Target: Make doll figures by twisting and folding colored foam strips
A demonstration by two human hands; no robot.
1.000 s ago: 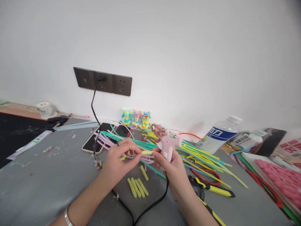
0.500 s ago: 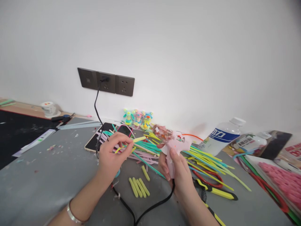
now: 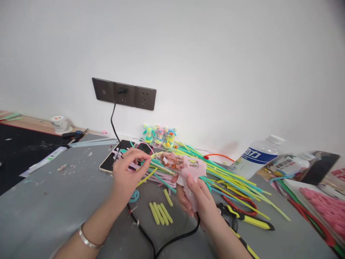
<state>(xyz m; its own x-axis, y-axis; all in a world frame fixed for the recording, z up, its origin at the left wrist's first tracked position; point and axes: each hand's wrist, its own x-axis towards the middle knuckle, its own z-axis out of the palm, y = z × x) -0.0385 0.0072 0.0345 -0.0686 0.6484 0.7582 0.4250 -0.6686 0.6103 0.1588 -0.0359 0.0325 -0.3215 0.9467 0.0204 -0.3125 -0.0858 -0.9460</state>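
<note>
My right hand [image 3: 198,197] grips a pink glue gun [image 3: 188,171] by its handle, nozzle pointing left; its black cord [image 3: 164,241] trails toward me. My left hand [image 3: 128,172] pinches a short yellow fuzzy stick [image 3: 157,154] whose far end sits at the gun's nozzle. A longer yellow strip hangs below my left fingers. Several short yellow pieces [image 3: 159,213] lie on the grey table [image 3: 54,201] between my hands. A heap of long green, yellow and pink sticks [image 3: 231,180] lies behind the gun.
A phone [image 3: 114,160] lies behind my left hand, a cord running to the wall socket [image 3: 123,94]. Small colourful figures [image 3: 159,136] stand by the wall. Yellow-handled pliers [image 3: 246,216], a plastic bottle [image 3: 256,156] and a bag of pink pieces [image 3: 322,207] are at right.
My left hand lifted the yellow piece away and has brought it back to the nozzle. My right hand swung the glue gun leftward.
</note>
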